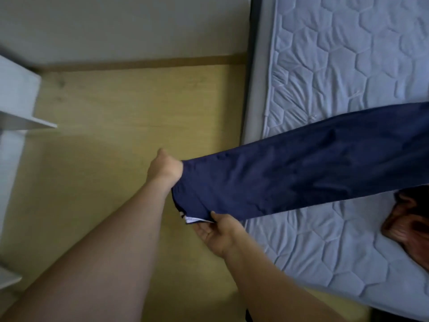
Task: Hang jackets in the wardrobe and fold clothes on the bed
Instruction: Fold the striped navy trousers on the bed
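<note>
Head view: a navy garment (301,173) is stretched from above the wooden floor (116,108) out over the bed (348,54), its far end running off the right edge of the frame.
Left grip: the left hand (166,168) is fisted round one corner of the garment's near edge, fabric bunched inside the fist.
Right grip: the right hand (218,231) pinches the other corner, thumb on top, beside a white label (191,220).
Garment position: the near end hangs over the floor beside the bed frame; whether the far part rests on the mattress cannot be told.
Risk, slipping: the right-hand pinch looks shallow and the cloth seems slick, so a tug could pull that corner free and drop it to the floor.
Risk, crooked fold: the two corners sit at unequal heights, so laying it down like this would likely skew the fold.
Risk, snagging: a dark reddish garment (408,224) lies on the mattress just beside the navy one; sweeping the navy cloth down could drag or cover it.
Risk, white furniture (16,101): well apart on the left, probably no hazard.
</note>
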Demonstrator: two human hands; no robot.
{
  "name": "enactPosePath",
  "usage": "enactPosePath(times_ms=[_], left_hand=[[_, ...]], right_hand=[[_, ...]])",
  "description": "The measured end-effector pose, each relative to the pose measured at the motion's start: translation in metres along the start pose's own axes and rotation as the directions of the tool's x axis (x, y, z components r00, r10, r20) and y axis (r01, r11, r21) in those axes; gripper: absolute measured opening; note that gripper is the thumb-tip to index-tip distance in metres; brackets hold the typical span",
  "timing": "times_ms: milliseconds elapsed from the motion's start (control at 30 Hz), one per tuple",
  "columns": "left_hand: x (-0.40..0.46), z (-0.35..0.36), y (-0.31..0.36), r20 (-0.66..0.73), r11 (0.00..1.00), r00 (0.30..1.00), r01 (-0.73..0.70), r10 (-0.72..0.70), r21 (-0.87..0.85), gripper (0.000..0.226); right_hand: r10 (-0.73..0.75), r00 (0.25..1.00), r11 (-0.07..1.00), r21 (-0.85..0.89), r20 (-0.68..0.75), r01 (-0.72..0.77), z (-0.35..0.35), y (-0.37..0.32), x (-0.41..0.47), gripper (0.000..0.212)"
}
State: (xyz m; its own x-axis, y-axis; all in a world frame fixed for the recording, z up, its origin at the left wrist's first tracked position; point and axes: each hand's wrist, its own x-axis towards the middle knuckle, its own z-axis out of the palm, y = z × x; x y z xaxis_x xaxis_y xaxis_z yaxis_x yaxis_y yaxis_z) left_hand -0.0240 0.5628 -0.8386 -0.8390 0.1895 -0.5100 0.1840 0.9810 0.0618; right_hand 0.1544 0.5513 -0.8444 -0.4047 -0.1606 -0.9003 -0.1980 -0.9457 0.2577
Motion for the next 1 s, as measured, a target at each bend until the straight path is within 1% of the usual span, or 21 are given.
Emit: enactPosePath(times_ms=[33, 67, 133, 167, 233, 333, 367, 400, 433, 467, 500, 533, 600, 633, 667, 733, 800, 867, 900, 933, 1000], left_hand=[[-0.004, -0.013, 0.006, -0.002, 0.999, 1.0, -0.024, 0.024, -0.045, 0.028], [-0.009, -0.023, 0.017, 0.033, 0.989, 0.997, -0.063, 0.068, -0.133, 0.026], [-0.026, -0.038, 0.052, 0.175, 0.932, 0.971, -0.094, 0.164, -0.351, 0.026], [-0.038, -0.043, 0.073, 0.25, 0.904, 0.946, -0.086, 0.206, -0.42, 0.029], [-0.065, -0.047, 0.118, 0.345, 0.854, 0.89, -0.086, 0.298, -0.513, 0.034], [-0.109, -0.042, 0.195, 0.371, 0.765, 0.84, -0.079, 0.397, -0.64, 0.032], [-0.123, -0.036, 0.221, 0.384, 0.744, 0.821, -0.072, 0.423, -0.665, 0.034], [-0.137, -0.029, 0.248, 0.401, 0.729, 0.792, -0.08, 0.461, -0.68, 0.038], [-0.151, -0.019, 0.274, 0.415, 0.726, 0.753, -0.118, 0.51, -0.678, 0.042], [-0.163, -0.008, 0.3, 0.426, 0.729, 0.71, -0.179, 0.56, -0.66, 0.044], [-0.174, 0.004, 0.325, 0.437, 0.738, 0.669, -0.253, 0.601, -0.626, 0.045], [-0.186, 0.016, 0.35, 0.45, 0.739, 0.627, -0.325, 0.636, -0.59, 0.044], [-0.209, 0.042, 0.401, 0.449, 0.713, 0.563, -0.455, 0.694, -0.533, 0.03], [-0.219, 0.057, 0.426, 0.411, 0.694, 0.561, -0.533, 0.718, -0.484, 0.017], [-0.227, 0.074, 0.452, 0.355, 0.671, 0.57, -0.619, 0.741, -0.408, 0.006], [-0.244, 0.107, 0.499, 0.26, 0.653, 0.6, -0.714, 0.756, -0.253, 0.027], [-0.262, 0.136, 0.542, 0.257, 0.63, 0.577, -0.734, 0.775, -0.254, 0.033], [-0.276, 0.165, 0.58, 0.277, 0.604, 0.537, -0.728, 0.796, -0.324, 0.03], [-0.281, 0.179, 0.597, 0.272, 0.598, 0.532, -0.724, 0.802, -0.344, 0.028], [-0.283, 0.191, 0.611, 0.253, 0.595, 0.538, -0.723, 0.804, -0.352, 0.027], [-0.276, 0.214, 0.627, 0.223, 0.643, 0.605, -0.69, 0.764, -0.332, 0.032]], right_hand=[[-0.032, 0.999, 0.999, 0.021, -0.018, 0.032, 0.007, 0.004, -0.005, 0.035], [-0.073, 0.995, 0.997, 0.035, -0.062, 0.075, 0.011, 0.003, -0.011, 0.036], [-0.132, 0.983, 0.986, 0.082, -0.127, 0.143, 0.013, -0.016, -0.028, 0.031], [-0.145, 0.982, 0.98, 0.121, -0.122, 0.16, 0.011, -0.031, -0.04, 0.026], [-0.162, 0.984, 0.975, 0.139, -0.077, 0.172, -0.001, -0.066, -0.069, 0.028], [-0.242, 0.97, 0.963, 0.131, 0.039, 0.235, -0.03, -0.129, -0.12, 0.048], [-0.29, 0.953, 0.954, 0.101, 0.083, 0.281, -0.041, -0.15, -0.133, 0.058], [-0.337, 0.936, 0.942, 0.032, 0.106, 0.335, -0.054, -0.171, -0.144, 0.062], [-0.388, 0.914, 0.914, -0.077, 0.114, 0.398, -0.069, -0.192, -0.155, 0.057], [-0.446, 0.888, 0.862, -0.21, 0.115, 0.461, -0.083, -0.212, -0.166, 0.044], [-0.497, 0.858, 0.79, -0.344, 0.128, 0.508, -0.096, -0.232, -0.178, 0.031], [-0.545, 0.828, 0.713, -0.446, 0.133, 0.541, -0.111, -0.253, -0.186, 0.026], [-0.671, 0.738, 0.597, -0.54, 0.069, 0.593, -0.14, -0.297, -0.198, 0.017], [-0.731, 0.682, 0.573, -0.541, 0.002, 0.615, -0.153, -0.319, -0.204, 0.009], [-0.77, 0.635, 0.568, -0.526, -0.068, 0.633, -0.164, -0.342, -0.211, 0.008], [-0.796, 0.589, 0.577, -0.473, -0.141, 0.666, -0.186, -0.386, -0.223, 0.016], [-0.826, 0.538, 0.541, -0.499, -0.167, 0.677, -0.208, -0.428, -0.232, 0.021], [-0.856, 0.477, 0.505, -0.525, -0.2, 0.686, -0.226, -0.469, -0.238, 0.021], [-0.868, 0.448, 0.489, -0.523, -0.214, 0.698, -0.233, -0.489, -0.239, 0.021], [-0.873, 0.432, 0.483, -0.52, -0.225, 0.705, -0.239, -0.508, -0.239, 0.019], [-0.869, 0.425, 0.495, -0.495, -0.254, 0.714, -0.251, -0.537, -0.235, 0.01]])
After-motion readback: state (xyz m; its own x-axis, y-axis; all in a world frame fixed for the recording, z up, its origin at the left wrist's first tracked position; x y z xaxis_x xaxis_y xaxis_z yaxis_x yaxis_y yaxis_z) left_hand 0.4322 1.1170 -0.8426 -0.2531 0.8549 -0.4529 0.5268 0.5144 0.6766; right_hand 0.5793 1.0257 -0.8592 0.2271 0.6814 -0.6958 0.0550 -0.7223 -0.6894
